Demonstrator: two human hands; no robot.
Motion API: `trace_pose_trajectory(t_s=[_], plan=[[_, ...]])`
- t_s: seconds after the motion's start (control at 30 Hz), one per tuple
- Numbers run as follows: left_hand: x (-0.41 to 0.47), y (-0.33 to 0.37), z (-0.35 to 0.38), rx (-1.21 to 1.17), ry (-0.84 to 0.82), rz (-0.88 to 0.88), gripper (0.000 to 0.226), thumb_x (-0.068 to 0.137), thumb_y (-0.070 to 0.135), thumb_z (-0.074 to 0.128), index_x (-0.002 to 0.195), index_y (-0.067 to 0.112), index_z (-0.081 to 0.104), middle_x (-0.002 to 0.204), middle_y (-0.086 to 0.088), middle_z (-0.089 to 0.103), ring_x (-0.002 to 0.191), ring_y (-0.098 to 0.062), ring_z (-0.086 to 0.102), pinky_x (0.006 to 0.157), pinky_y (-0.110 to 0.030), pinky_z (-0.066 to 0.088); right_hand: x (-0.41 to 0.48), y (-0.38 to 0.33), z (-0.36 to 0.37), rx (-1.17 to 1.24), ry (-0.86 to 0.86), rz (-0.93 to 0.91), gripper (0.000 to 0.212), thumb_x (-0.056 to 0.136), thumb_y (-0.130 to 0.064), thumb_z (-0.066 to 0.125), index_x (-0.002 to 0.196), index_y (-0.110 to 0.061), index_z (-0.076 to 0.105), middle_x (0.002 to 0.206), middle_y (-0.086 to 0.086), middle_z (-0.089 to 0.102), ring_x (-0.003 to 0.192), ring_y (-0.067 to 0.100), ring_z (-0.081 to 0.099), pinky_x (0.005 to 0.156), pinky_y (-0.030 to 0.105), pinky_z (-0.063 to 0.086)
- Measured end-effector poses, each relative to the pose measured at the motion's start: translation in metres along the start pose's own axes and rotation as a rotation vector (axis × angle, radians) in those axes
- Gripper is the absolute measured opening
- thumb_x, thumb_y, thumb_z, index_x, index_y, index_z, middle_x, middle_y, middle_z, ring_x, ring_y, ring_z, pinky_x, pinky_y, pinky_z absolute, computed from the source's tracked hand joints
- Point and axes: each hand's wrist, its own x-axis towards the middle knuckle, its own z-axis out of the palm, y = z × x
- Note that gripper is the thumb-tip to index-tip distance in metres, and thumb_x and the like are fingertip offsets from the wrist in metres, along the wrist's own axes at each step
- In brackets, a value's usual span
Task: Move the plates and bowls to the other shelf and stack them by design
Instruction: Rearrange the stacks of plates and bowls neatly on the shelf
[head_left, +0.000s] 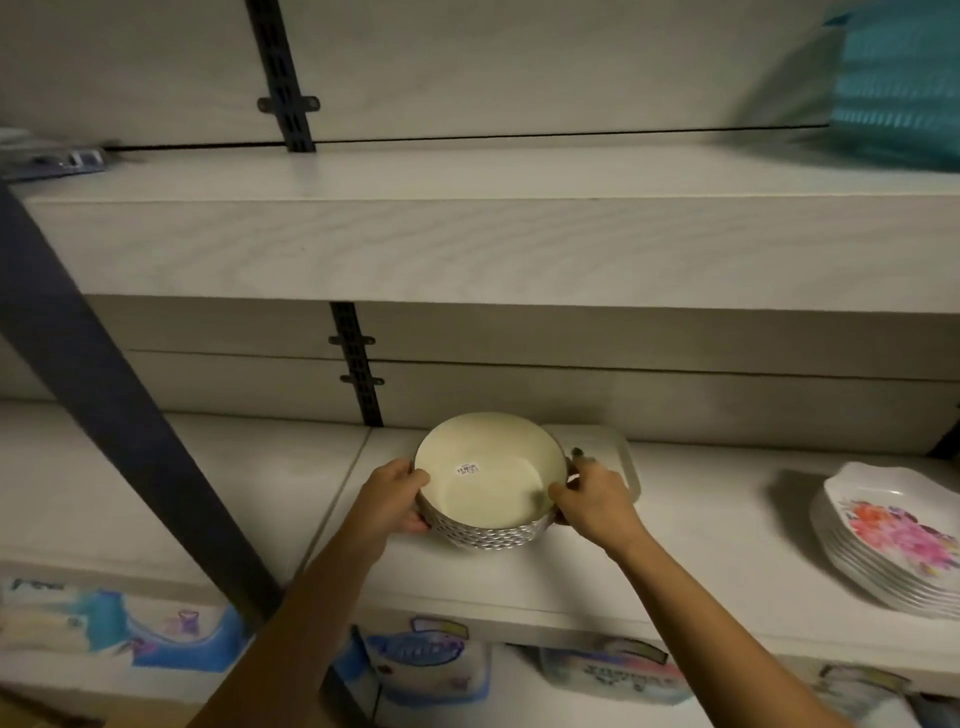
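A stack of cream bowls (488, 483) with dark patterned outer walls sits at the middle of the lower white shelf (701, 540). A small price sticker lies inside the top bowl. My left hand (395, 499) grips the stack's left side, thumb over the rim. My right hand (592, 499) grips the right side the same way. At the right end of that shelf lies a stack of white scalloped plates (893, 545) with a pink and orange flower print. Whether the bowl stack rests on the shelf or is slightly lifted, I cannot tell.
A white rectangular tray (621, 457) lies behind the bowls. The upper shelf (467, 244) overhangs, with a blurred teal object (898, 83) at its right. A dark diagonal strut (119, 405) crosses the left. Packs of paper rolls (431, 670) sit below the lower shelf.
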Motion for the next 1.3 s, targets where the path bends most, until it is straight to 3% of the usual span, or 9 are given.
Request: trace_pose_trajectory(t_s=[0.07, 0.27, 0.47, 0.67, 0.8, 1.0, 1.1, 1.2, 1.3], plan=[[0.010, -0.004, -0.022, 0.006, -0.011, -0.006, 0.019, 0.093, 0.005, 0.043, 0.108, 0.010, 0.053, 0.106, -0.016, 0.055, 0.092, -0.033, 0.057, 0.044, -0.022, 0.055, 0.000, -0.012, 0.024, 0.018, 0.002, 0.020, 0.023, 0.079, -0.017, 0.055, 0.098, -0.002, 0.058, 0.093, 0.019, 0.070, 0.085, 0.036, 0.067, 0.082, 0.047, 0.055], [0.046, -0.025, -0.067, 0.030, -0.008, -0.073, 0.035, 0.093, 0.003, 0.043, 0.127, -0.001, 0.051, 0.110, -0.015, 0.054, 0.098, -0.034, 0.054, 0.081, -0.047, 0.052, 0.003, -0.036, 0.077, -0.016, -0.009, 0.049, 0.027, 0.081, -0.018, 0.056, 0.101, 0.000, 0.060, 0.094, 0.019, 0.070, 0.087, 0.035, 0.067, 0.084, 0.044, 0.054], [0.067, -0.044, -0.085, 0.026, -0.008, -0.118, 0.032, 0.094, 0.005, 0.043, 0.124, -0.004, 0.052, 0.126, -0.025, 0.054, 0.104, -0.036, 0.054, 0.085, -0.047, 0.049, 0.007, -0.042, 0.108, -0.042, -0.016, 0.067, 0.028, 0.083, -0.019, 0.054, 0.103, 0.000, 0.059, 0.094, 0.019, 0.072, 0.092, 0.033, 0.066, 0.081, 0.037, 0.053], [0.082, -0.058, -0.079, 0.049, -0.040, -0.148, 0.032, 0.095, 0.004, 0.042, 0.124, -0.006, 0.050, 0.111, -0.019, 0.055, 0.099, -0.032, 0.052, 0.085, -0.045, 0.048, 0.009, -0.035, 0.115, -0.086, -0.017, 0.115, 0.029, 0.084, -0.019, 0.053, 0.107, -0.002, 0.057, 0.100, 0.017, 0.070, 0.098, 0.032, 0.063, 0.080, 0.033, 0.048], [0.081, -0.060, -0.074, 0.097, -0.083, -0.162, 0.029, 0.095, 0.004, 0.041, 0.123, 0.001, 0.050, 0.130, -0.024, 0.051, 0.104, -0.031, 0.051, 0.088, -0.042, 0.045, 0.008, -0.030, 0.114, -0.098, -0.046, 0.122, 0.033, 0.087, -0.023, 0.053, 0.114, -0.003, 0.054, 0.107, 0.015, 0.068, 0.101, 0.033, 0.062, 0.084, 0.034, 0.048], [0.069, -0.035, -0.044, 0.549, 0.114, 0.208, 0.053, 0.092, 0.013, 0.051, 0.140, -0.003, 0.034, 0.148, -0.022, 0.032, 0.137, -0.035, 0.030, 0.115, -0.042, 0.026, 0.009, -0.022, 0.068, -0.058, -0.045, 0.100, 0.041, 0.092, -0.039, 0.048, 0.114, -0.006, 0.059, 0.104, 0.015, 0.071, 0.096, 0.030, 0.067, 0.091, 0.038, 0.051], [0.049, -0.017, -0.007, 0.506, 0.108, 0.497, 0.039, 0.090, 0.005, 0.052, 0.129, -0.002, 0.049, 0.138, -0.019, 0.047, 0.131, -0.033, 0.039, 0.109, -0.036, 0.030, 0.011, -0.009, 0.028, -0.047, 0.039, 0.091, 0.033, 0.092, -0.032, 0.050, 0.112, -0.010, 0.064, 0.104, 0.012, 0.071, 0.096, 0.028, 0.067, 0.092, 0.041, 0.051], [0.037, -0.006, 0.035, 0.400, -0.077, 0.501, 0.032, 0.091, 0.003, 0.049, 0.122, 0.002, 0.055, 0.130, -0.013, 0.053, 0.124, -0.028, 0.048, 0.104, -0.031, 0.035, 0.017, 0.010, -0.008, -0.079, 0.135, 0.109, 0.028, 0.092, -0.025, 0.052, 0.114, -0.012, 0.063, 0.113, 0.009, 0.069, 0.105, 0.026, 0.063, 0.091, 0.033, 0.047], [0.040, -0.002, 0.077, 0.370, -0.177, 0.423, 0.037, 0.093, 0.007, 0.047, 0.130, 0.002, 0.049, 0.137, -0.012, 0.049, 0.128, -0.027, 0.047, 0.105, -0.031, 0.036, 0.027, 0.032, -0.036, -0.078, 0.198, 0.153, 0.032, 0.092, -0.019, 0.052, 0.122, -0.009, 0.057, 0.122, 0.011, 0.064, 0.112, 0.029, 0.059, 0.094, 0.036, 0.045]])
